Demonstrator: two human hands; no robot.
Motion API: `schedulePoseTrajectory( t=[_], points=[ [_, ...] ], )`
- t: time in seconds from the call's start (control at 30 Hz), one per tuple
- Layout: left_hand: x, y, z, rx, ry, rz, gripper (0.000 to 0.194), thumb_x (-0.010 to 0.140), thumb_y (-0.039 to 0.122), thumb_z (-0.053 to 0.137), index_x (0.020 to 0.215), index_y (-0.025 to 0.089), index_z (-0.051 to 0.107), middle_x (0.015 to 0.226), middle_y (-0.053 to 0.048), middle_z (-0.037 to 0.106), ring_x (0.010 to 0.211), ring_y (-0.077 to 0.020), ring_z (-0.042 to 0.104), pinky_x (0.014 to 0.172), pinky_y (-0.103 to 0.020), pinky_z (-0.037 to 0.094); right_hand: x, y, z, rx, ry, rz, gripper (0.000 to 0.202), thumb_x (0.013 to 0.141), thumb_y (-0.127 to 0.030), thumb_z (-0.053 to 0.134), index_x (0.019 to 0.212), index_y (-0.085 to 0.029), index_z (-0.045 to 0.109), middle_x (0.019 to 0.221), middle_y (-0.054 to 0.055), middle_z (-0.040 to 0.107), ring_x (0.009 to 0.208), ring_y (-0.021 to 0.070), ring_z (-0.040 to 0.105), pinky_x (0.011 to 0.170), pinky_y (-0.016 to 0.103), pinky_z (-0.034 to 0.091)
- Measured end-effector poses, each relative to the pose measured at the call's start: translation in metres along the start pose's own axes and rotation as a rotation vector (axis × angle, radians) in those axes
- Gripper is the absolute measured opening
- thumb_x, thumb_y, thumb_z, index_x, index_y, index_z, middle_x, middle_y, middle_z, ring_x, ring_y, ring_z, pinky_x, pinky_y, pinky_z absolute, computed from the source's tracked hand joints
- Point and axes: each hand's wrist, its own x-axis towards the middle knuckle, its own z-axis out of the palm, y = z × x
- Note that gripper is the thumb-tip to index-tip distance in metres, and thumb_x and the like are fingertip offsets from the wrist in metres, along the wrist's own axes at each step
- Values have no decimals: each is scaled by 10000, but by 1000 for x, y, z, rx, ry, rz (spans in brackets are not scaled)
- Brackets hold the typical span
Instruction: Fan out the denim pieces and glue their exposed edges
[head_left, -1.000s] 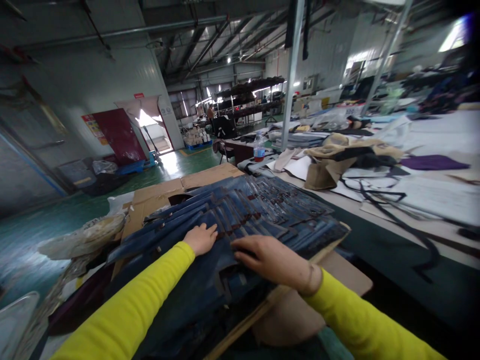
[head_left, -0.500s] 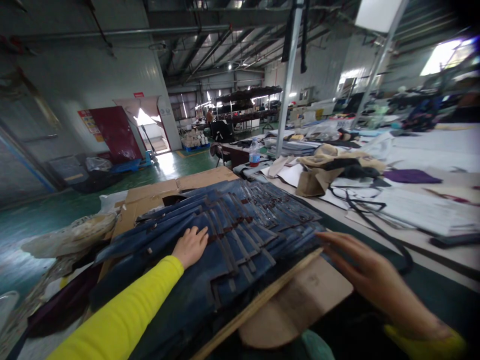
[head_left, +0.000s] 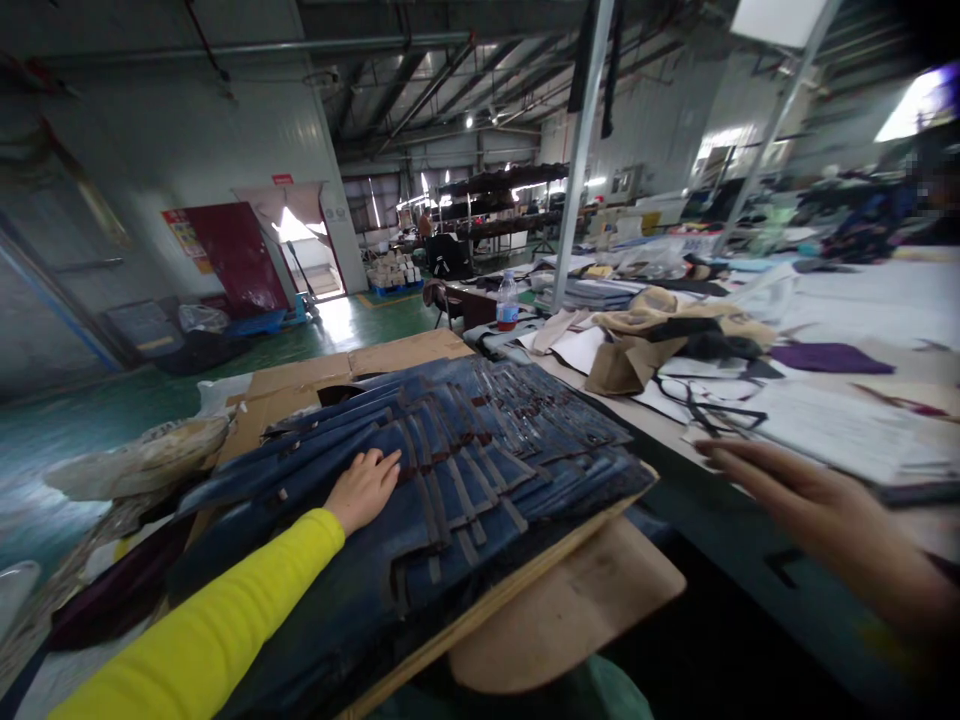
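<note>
My left hand lies flat and open on the fanned stack of denim pieces, which sits on a board before me. My right hand, blurred, seems open and empty over the table. The stack looks fully laid out; nothing lifted yet.

Right hand is being swung off the stack of blue denim pieces: a second ago it was being pressed flat on the stack's near part, just beside the left hand; half a second ago it was being held over the stack's right edge; now it is being carried, blurred and with fingers spread, well to the right of the stack, clear of it, over the long table. No piece is being held in it. The view is being panned slightly rightward, so the stack is being shown further left.
</note>
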Motion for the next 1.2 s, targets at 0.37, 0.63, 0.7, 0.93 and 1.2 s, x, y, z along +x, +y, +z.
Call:
schedulePoseTrajectory(
  t=[0.37,0.63,0.7,0.93,1.2],
  points=[
    [-3,3,-3,25,24,-11,472,949,353,204,1310,182,457,1137,-113,517,992,-207,477,880,-346,440,122,-161,193,-222,-606,-44,220,892,-193,488,979,-132,681,1017,75,669,990,186,592,908,269,418],
    [-2,5,-4,5,15,-16,476,951,354,196,1304,175,459,1130,-99,517,1022,-206,467,905,-328,427,124,-123,262,-379,-650,170,274,912,-343,538,1046,-111,596,1071,102,603,962,196,588,839,379,489],
    [-2,5,-3,9,16,-13,471,951,350,202,1301,172,461,1137,-101,517,1038,-208,464,911,-328,424,123,-121,266,-391,-655,162,277,913,-355,533,1037,-117,599,1057,95,607,952,192,590,830,376,492],
    [-3,1,-1,23,47,18,470,954,343,202,1268,149,493,1126,-115,536,1044,-208,473,926,-345,417,103,-125,269,-411,-615,-1,299,946,-363,466,1084,-122,578,1037,84,612,952,195,590,862,410,470],
    [1,-6,-9,75,20,127,492,955,330,187,1208,104,542,1071,-143,580,964,-212,515,934,-390,410,102,-125,265,-395,-631,-89,304,950,-380,449,1090,-144,579,1023,78,617,933,191,593,862,405,462]
  ],
)
